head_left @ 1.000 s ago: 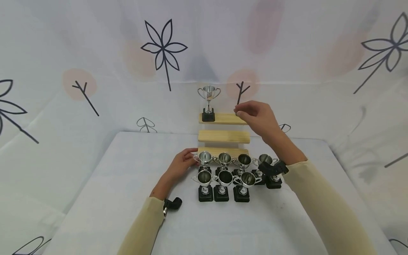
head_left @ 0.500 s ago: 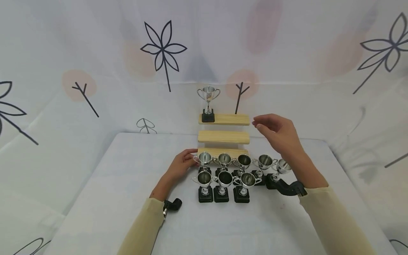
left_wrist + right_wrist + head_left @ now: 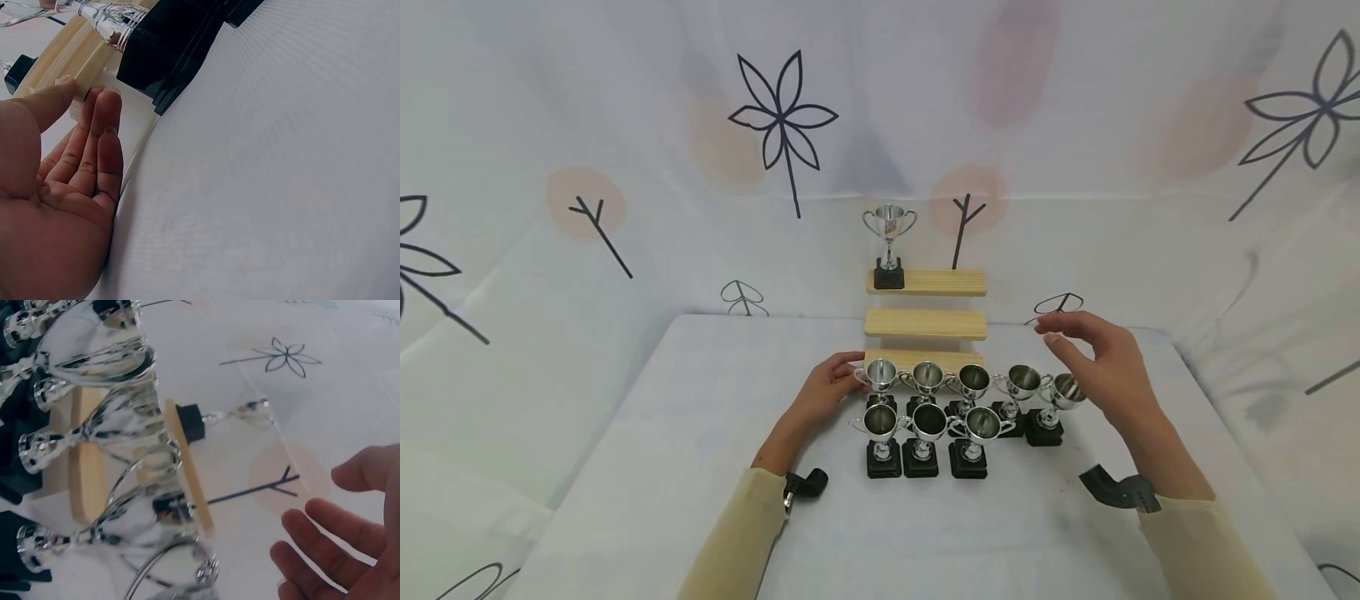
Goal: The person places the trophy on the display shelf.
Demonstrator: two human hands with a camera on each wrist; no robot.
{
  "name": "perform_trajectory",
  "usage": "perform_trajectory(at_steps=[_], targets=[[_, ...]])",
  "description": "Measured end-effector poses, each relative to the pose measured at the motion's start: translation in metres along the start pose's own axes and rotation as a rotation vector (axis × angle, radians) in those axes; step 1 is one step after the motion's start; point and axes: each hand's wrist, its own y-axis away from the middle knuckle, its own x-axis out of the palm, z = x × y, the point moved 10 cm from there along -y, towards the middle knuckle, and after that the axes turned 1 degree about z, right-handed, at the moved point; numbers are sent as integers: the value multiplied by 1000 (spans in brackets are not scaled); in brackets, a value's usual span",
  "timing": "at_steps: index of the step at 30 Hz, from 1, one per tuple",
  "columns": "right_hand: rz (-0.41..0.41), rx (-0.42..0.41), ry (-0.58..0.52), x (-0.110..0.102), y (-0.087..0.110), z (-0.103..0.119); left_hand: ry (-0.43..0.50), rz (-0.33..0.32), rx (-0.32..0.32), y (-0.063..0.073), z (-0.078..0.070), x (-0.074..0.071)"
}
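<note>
My left hand (image 3: 826,389) pinches the left end of a wooden step rack (image 3: 925,323); in the left wrist view the thumb (image 3: 59,94) lies on the wood and the fingers reach below it. On the top step's left end stands a silver two-handled trophy cup (image 3: 889,242) with a black base. Several more such trophies (image 3: 921,450) stand upright in two rows before the rack. My right hand (image 3: 1105,358) hangs in the air, fingers loosely bent and holding nothing, behind and right of the rightmost trophy (image 3: 1047,417). The lowest step is partly hidden behind the cups.
A white cloth covers the table (image 3: 760,542). Behind it hangs a white curtain (image 3: 1075,167) printed with dark flowers and twigs. Black wrist cameras are strapped on both wrists, over beige sleeves (image 3: 733,533).
My right hand has moved right and down, away from the top step, uncovering the rightmost trophy. My left hand and the trophies have stayed in place.
</note>
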Motion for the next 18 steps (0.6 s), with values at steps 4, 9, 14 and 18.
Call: perform_trajectory(at_steps=[4,9,14,18], targets=[[-5,-31,-32,-3,10,-12,14,2,-2,0,2,0],[-7,-80,-11,-9,22,-26,45,6,-5,0,3,2],[39,-135,-56,-9,31,-41,54,3,-6,0,3,1],[100,-202,-256,-6,34,-53,45,6,-9,0,3,0]])
